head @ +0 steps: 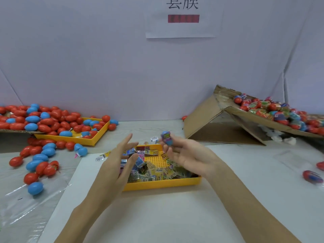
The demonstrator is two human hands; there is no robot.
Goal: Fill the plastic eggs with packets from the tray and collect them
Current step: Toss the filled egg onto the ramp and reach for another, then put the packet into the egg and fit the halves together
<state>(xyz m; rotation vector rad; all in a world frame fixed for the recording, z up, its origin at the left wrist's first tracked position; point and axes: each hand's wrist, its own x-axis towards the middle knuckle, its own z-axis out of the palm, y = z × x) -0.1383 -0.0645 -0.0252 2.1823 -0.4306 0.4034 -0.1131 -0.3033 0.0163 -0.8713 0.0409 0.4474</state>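
Seemingly light and slick, the wrapped egg [166,138] sits pinched at its lower end in the right hand [185,155]; left hand [122,160] open, holding nothing, over the tray [163,184].

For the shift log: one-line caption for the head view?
Right hand lifts a wrapped egg over the packet tray; left hand open.

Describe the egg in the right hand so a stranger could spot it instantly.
Start at the yellow tray of packets in the middle. Just above its far right corner, the right hand pinches a wrapped egg at its fingertips. Unlike the plain red and blue eggs at left, it is held in the air and multicoloured.
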